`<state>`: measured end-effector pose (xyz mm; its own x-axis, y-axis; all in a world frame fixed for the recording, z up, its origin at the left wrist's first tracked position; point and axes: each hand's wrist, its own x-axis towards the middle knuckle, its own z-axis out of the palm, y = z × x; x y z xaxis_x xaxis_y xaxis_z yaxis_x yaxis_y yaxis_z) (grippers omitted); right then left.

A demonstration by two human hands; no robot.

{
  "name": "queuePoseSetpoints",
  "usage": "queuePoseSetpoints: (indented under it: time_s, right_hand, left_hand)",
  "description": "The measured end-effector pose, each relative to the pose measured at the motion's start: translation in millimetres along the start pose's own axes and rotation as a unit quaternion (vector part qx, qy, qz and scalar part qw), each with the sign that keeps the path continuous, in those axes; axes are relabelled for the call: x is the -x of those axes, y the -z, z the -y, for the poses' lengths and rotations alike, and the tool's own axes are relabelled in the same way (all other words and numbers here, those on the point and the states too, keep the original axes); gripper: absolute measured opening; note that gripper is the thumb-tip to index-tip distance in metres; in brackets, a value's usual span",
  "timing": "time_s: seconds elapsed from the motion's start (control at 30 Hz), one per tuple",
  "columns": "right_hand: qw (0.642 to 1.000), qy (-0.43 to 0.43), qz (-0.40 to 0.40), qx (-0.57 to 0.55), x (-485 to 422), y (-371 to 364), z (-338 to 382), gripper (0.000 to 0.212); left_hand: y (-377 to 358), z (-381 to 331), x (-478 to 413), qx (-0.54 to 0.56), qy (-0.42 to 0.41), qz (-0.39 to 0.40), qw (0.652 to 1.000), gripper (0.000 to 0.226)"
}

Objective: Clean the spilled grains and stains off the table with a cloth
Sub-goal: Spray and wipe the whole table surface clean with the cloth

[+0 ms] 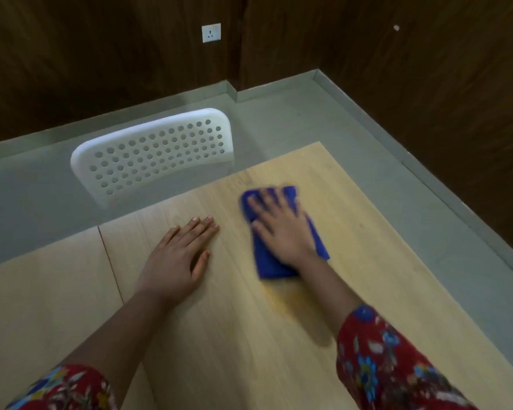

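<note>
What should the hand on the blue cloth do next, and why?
Probably pull the blue cloth toward the body, over the faint yellowish stain. The right hand presses flat on the cloth, and the stain lies on the table just off the cloth's near edge, not yet covered. The left hand rests flat on the wood, likely steadying.

Pale blond wood-grain desk (219, 335), streaked lengthwise, smudged with a faint yellow stain (282, 300) just beside a deep blue folded cloth (264, 264). White plastic chair back (154, 155), dotted with rows of round holes. Red sleeves (382, 359) printed with blue, white and yellow flowers. Dark brown wood-grain wall panels (101, 54); grey-green floor (308, 122); white wall socket (211, 32).
</note>
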<state>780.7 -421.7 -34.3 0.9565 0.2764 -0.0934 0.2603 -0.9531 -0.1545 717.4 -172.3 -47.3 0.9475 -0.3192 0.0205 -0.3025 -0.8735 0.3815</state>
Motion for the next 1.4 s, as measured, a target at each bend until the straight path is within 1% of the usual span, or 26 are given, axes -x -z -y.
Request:
queuePoseSetpoints:
  time_s: [0.03,0.07,0.13,0.17,0.23,0.3,0.37,0.43,0.5,0.53,0.57,0.6,0.63,0.7,0.77,0.8,0.87,0.93,0.97,1.03,1.07,1.1,1.2,1.27,1.33,1.4]
  right_hand:
    - [0.997,0.076,0.015,0.008,25,-8,19,0.054]
    - [0.992,0.123,0.025,0.006,54,-13,28,0.053]
    - [0.991,0.126,0.03,-0.007,93,-14,3,0.053]
    - [0.995,0.092,0.025,-0.002,99,-12,-22,0.053]
    - [1.0,-0.024,0.011,0.013,90,-3,-71,0.057]
    - [0.993,-0.118,-0.007,0.002,58,6,-88,0.063]
    - [0.992,-0.123,-0.013,-0.001,34,7,-56,0.067]
    - [1.0,-0.018,-0.007,0.002,44,-5,-3,0.061]
    - [0.989,0.147,0.023,0.006,98,-18,32,0.055]
    - [0.979,0.198,0.045,0.01,128,-20,33,0.054]
    - [0.974,0.219,0.054,0.007,149,-19,20,0.054]
    - [0.976,0.213,0.047,0.01,159,-17,-3,0.053]
    - [0.985,0.17,0.038,0.013,161,-14,-29,0.053]
    - [0.999,0.023,0.031,0.006,144,-6,-66,0.053]
    - [0.997,-0.074,0.02,0.0,112,1,-62,0.057]
    - [0.996,-0.083,0.016,-0.003,99,0,-44,0.061]
    - [1.0,-0.021,0.013,-0.001,96,-9,11,0.062]
    - [0.992,0.123,0.022,0.021,134,-25,57,0.055]
    - [0.982,0.184,0.034,0.026,163,-28,66,0.053]
    - [0.97,0.235,0.049,0.023,201,-27,51,0.053]
    - [0.971,0.233,0.046,0.026,209,-26,35,0.053]
    - [0.978,0.2,0.04,0.028,209,-24,17,0.053]
    - [0.999,0.018,0.028,0.008,168,-14,-13,0.054]
    - [0.999,-0.049,0.005,0.008,131,-10,8,0.06]
    - [1.0,-0.026,0.004,0.005,110,-16,50,0.062]
    - [0.998,0.069,0.001,0.012,121,-29,101,0.058]
  left_hand:
    - [1,-1,0,0.004,0.001,-0.001,1.0,0.056]
    - [2,-1,0,0.005,0.001,-0.002,1.0,0.056]
    - [2,-2,1,-0.001,0.002,-0.002,1.0,0.055]
    - [2,-2,0,-0.006,0.002,-0.001,1.0,0.055]
    - [1,-1,0,-0.011,0.006,-0.003,1.0,0.055]
    - [1,-1,-2,-0.008,0.01,-0.003,1.0,0.055]
    - [0,-1,-1,-0.003,0.007,-0.004,1.0,0.055]
    - [1,-1,-2,0.0,0.005,0.0,1.0,0.056]
    - [1,-1,-2,-0.002,0.002,-0.001,1.0,0.056]
    - [1,-1,-1,-0.011,0.003,-0.003,1.0,0.056]
    - [2,-1,0,-0.016,0.003,-0.004,1.0,0.056]
    - [2,-2,-1,-0.014,0.004,-0.003,1.0,0.056]
    - [2,-3,-2,-0.011,0.004,-0.006,1.0,0.055]
    - [2,-3,-1,-0.008,0.007,-0.016,1.0,0.055]
    - [4,-5,1,0.008,0.02,-0.043,0.999,0.053]
    - [5,-7,3,0.017,0.025,-0.058,0.998,0.051]
    - [8,-10,12,0.035,0.037,-0.091,0.995,0.047]
    - [17,-7,27,0.045,0.069,-0.118,0.99,0.044]
    - [21,-1,40,0.039,0.089,-0.122,0.988,0.043]
    - [28,16,68,0.011,0.132,-0.134,0.982,0.044]
    - [30,24,81,-0.003,0.16,-0.137,0.977,0.045]
    - [31,30,91,-0.008,0.191,-0.14,0.972,0.046]
    - [31,34,93,-0.017,0.259,-0.152,0.954,0.049]
    - [30,32,85,-0.014,0.27,-0.153,0.951,0.051]
    - [28,33,86,-0.011,0.271,-0.156,0.95,0.052]
    - [28,34,88,-0.009,0.277,-0.162,0.947,0.053]
